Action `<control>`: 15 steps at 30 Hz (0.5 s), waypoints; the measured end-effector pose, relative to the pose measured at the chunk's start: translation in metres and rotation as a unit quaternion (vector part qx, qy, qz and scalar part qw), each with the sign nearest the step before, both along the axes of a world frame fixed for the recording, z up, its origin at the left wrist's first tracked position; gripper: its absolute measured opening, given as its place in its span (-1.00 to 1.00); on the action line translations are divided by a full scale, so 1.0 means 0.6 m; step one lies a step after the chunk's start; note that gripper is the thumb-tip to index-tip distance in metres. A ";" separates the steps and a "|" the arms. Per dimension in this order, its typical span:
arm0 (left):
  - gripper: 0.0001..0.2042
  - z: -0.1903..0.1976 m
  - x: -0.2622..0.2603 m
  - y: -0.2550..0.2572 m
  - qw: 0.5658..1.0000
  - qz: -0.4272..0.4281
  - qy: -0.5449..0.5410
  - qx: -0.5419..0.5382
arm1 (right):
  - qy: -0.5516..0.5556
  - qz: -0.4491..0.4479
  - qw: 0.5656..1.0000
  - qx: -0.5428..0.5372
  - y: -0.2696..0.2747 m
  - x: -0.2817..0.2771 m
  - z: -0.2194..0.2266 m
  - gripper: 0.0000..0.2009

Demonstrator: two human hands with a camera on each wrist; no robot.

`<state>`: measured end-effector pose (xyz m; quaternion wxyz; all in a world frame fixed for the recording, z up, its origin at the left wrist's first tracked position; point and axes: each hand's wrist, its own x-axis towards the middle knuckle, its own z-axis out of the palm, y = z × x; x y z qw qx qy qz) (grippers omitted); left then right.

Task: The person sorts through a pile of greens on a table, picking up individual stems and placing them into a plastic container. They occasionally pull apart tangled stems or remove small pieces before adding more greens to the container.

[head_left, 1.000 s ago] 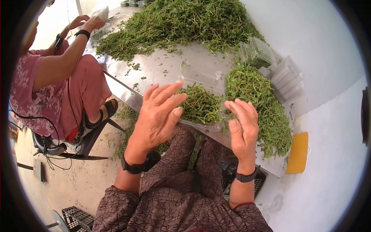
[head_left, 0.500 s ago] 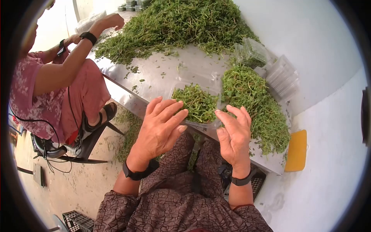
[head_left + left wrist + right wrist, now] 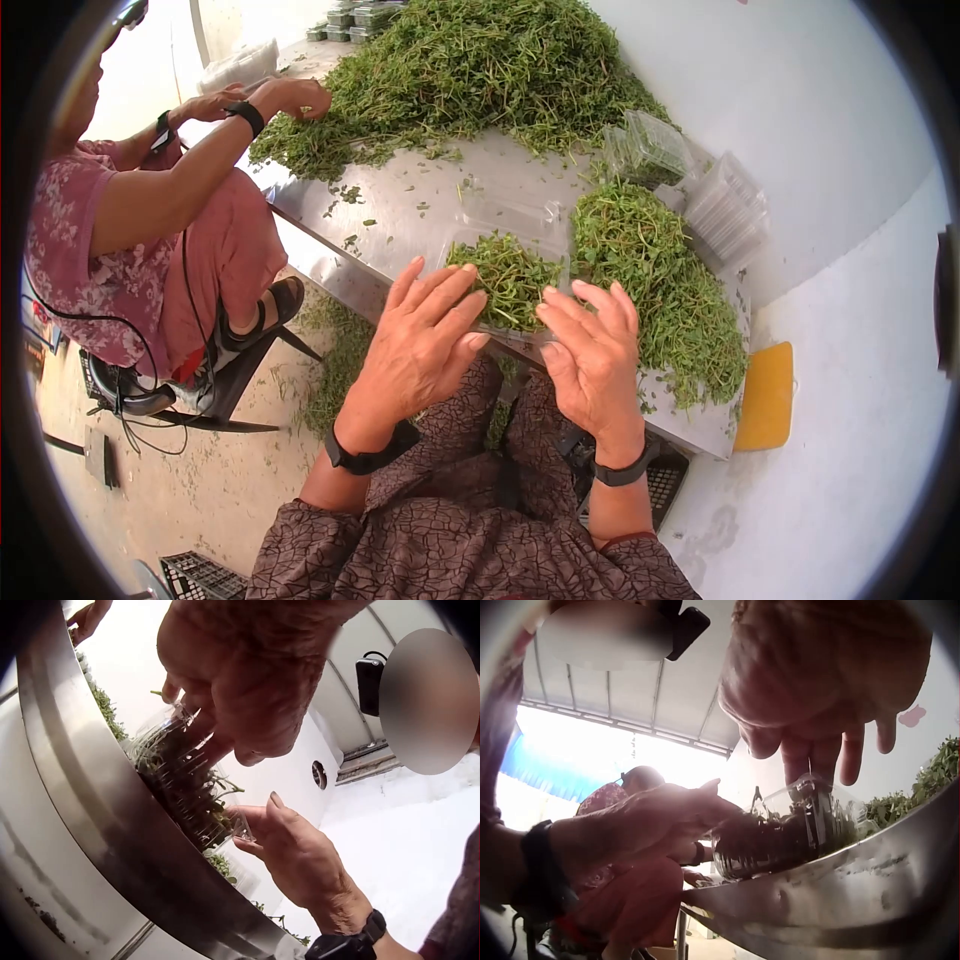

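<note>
A clear plastic clamshell box (image 3: 776, 851) filled with cut leafy greens (image 3: 505, 285) sits at the near edge of the metal table, its lid (image 3: 510, 215) folded back. My left hand (image 3: 425, 340) is at the box's near left side, fingers extended, fingertips at the greens. At the near right corner is my right hand (image 3: 597, 360), its fingers lightly bent and their tips over the rim. From the left wrist view, the left fingers reach down into the box, while the right hand (image 3: 300, 859) is beside its corner.
A large heap of greens (image 3: 490, 70) covers the table's far side, with a smaller pile (image 3: 660, 290) right of the box. Stacked clear boxes (image 3: 730, 212) lean near the wall. Another person (image 3: 150, 210) sits at the left, one hand at the big heap. A yellow board (image 3: 765, 395) hangs at right.
Both my hands have come lower and closer together, onto the box's near side; the right has shifted left to its corner. The other person's hand has moved from a white bundle to the heap.
</note>
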<state>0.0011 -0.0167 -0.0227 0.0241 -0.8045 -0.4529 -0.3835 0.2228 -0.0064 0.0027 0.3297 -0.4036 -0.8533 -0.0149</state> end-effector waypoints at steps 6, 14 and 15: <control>-0.58 -0.009 -0.035 -0.002 0.999 0.023 -0.030 0.013 | 0.048 -0.068 0.996 0.031 -0.018 0.044 0.006 -0.71; -0.61 -0.036 -0.064 -0.019 0.989 0.066 -0.130 -0.031 | 0.046 -0.167 0.985 0.023 -0.057 0.117 -0.021 -0.73; -0.61 -0.037 -0.063 -0.019 0.989 0.064 -0.128 -0.033 | 0.052 -0.176 0.983 0.018 -0.060 0.124 -0.027 -0.73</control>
